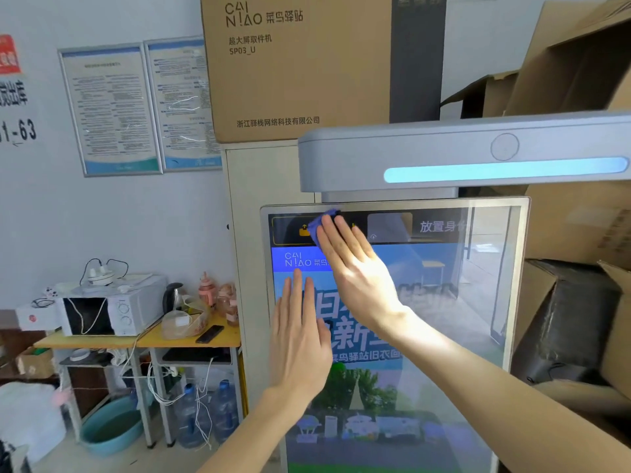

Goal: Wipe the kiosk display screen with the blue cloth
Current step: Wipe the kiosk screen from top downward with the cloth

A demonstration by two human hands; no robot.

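Observation:
The kiosk display screen (444, 319) stands upright in front of me, lit with a colourful advert inside a silver frame. My right hand (355, 268) lies flat on the upper left part of the glass and presses the blue cloth (319, 225) against it. Only a small corner of the cloth shows past the fingertips, near the top edge of the screen. My left hand (300, 339) rests flat on the screen lower down, by its left edge, fingers stretched upward and holding nothing.
The grey kiosk head (444, 148) with a glowing light bar overhangs the screen. A big cardboard box (297, 66) sits on a cabinet behind. More boxes (577, 302) crowd the right. At left, a yellow table (143, 339) carries a microwave (112, 314), kettle and bottles.

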